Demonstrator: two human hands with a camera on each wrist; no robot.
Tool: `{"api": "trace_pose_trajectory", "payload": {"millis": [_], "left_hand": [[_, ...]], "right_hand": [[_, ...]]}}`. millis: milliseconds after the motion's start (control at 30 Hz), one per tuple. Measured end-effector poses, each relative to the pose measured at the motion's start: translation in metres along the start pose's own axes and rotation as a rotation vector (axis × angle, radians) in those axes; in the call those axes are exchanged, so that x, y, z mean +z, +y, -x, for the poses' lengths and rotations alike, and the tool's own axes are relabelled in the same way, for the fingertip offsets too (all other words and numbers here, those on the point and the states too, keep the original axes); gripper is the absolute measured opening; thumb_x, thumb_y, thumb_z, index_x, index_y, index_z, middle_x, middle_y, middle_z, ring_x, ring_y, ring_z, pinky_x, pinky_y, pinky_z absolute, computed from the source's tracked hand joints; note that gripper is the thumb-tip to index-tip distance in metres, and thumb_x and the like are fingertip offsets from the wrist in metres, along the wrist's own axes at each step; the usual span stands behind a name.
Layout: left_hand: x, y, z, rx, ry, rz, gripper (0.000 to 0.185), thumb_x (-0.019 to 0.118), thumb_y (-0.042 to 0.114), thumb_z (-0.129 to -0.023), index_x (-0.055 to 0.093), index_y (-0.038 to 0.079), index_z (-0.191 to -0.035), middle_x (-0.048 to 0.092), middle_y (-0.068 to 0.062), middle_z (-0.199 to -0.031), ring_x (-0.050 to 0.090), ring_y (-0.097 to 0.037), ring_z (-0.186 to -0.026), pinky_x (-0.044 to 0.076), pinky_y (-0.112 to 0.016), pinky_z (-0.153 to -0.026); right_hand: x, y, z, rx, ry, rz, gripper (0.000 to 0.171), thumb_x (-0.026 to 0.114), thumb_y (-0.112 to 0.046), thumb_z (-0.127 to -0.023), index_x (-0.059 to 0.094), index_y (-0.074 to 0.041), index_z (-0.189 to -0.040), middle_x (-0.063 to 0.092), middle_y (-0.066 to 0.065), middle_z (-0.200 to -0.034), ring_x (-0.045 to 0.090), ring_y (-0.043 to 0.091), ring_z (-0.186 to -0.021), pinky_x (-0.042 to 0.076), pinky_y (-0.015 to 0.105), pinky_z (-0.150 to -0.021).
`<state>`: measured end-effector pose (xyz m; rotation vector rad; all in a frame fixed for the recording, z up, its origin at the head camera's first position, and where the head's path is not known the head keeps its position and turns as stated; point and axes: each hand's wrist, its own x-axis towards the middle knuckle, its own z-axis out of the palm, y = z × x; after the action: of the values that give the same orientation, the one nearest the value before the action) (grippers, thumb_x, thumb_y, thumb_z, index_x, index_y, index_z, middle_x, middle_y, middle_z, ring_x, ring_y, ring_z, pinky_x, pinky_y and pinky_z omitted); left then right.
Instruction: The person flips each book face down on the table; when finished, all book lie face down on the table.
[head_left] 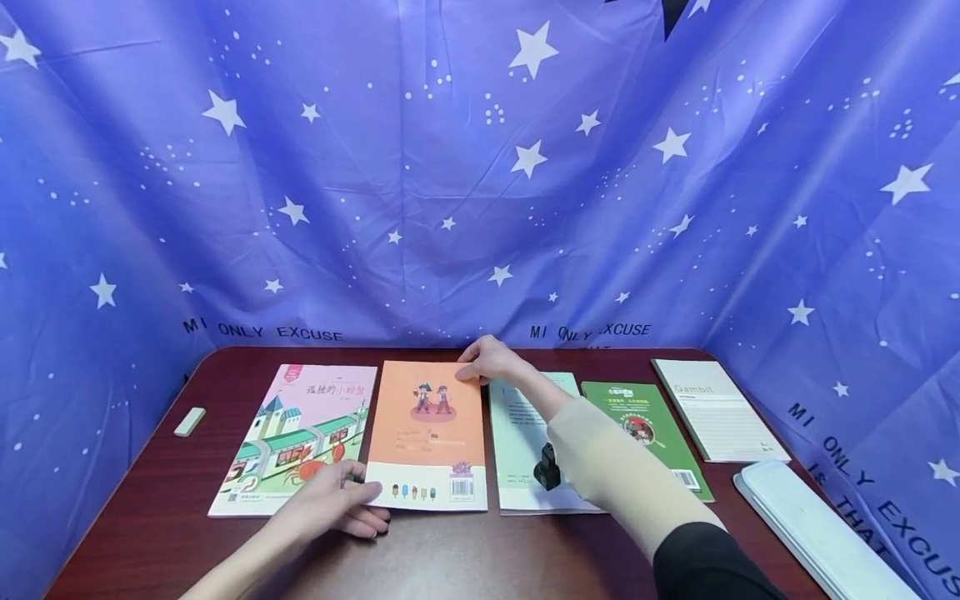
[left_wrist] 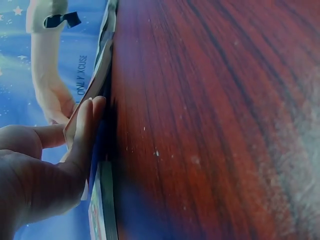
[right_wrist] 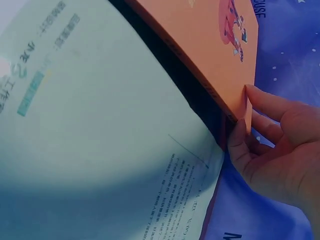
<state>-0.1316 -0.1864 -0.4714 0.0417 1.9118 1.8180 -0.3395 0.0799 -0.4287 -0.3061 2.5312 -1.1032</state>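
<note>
An orange book (head_left: pixel 427 421) with two small cartoon figures and a row of ice pops lies between a pink picture book (head_left: pixel 337 387) and a pale green book (head_left: pixel 517 467). At its lower left corner, my left hand (head_left: pixel 326 498) pinches it, thumb on top and fingers underneath. In the left wrist view this corner is raised off the table. My right hand (head_left: pixel 493 360) reaches over the pale green book and grips the orange book's upper right corner. The right wrist view shows thumb and fingers on either side of that corner.
A green book (head_left: pixel 675 454) lies partly behind my right forearm. Further right are a notepad (head_left: pixel 723 408) marked Gambit and a pale blue case (head_left: pixel 810 525). A white eraser (head_left: pixel 190 422) sits at the far left. Starry blue cloth (head_left: pixel 450 192) hangs round the table (head_left: pixel 450 567).
</note>
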Motion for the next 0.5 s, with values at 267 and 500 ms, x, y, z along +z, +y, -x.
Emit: {"api": "trace_pose_trajectory", "payload": {"millis": [267,500], "left_hand": [[-0.0005,-0.0011,-0.0019,-0.012,0.004,-0.038,0.04,0.057,0.009,-0.104,0.035,-0.016,-0.124,0.076,-0.023,-0.087,0.078,-0.024,-0.073,0.067,-0.038,-0.069],[-0.0014,0.0002,-0.0035,-0.017,0.028,-0.106,0.048,0.057,0.012,-0.104,0.031,-0.018,-0.131,0.076,-0.019,-0.082,0.077,-0.024,-0.068,0.067,-0.039,-0.066]], "right_hand": [[0.0056,0.0076,-0.0028,-0.022,0.041,0.215,0.032,0.087,-0.022,-0.083,0.079,-0.007,-0.11,0.077,0.01,-0.117,0.067,0.015,-0.067,0.059,0.026,-0.066],[0.0103,0.0044,-0.003,-0.044,0.093,0.324,0.029,0.088,-0.024,-0.082,0.079,-0.009,-0.106,0.077,0.007,-0.116,0.073,0.016,-0.083,0.061,0.029,-0.08]]}}
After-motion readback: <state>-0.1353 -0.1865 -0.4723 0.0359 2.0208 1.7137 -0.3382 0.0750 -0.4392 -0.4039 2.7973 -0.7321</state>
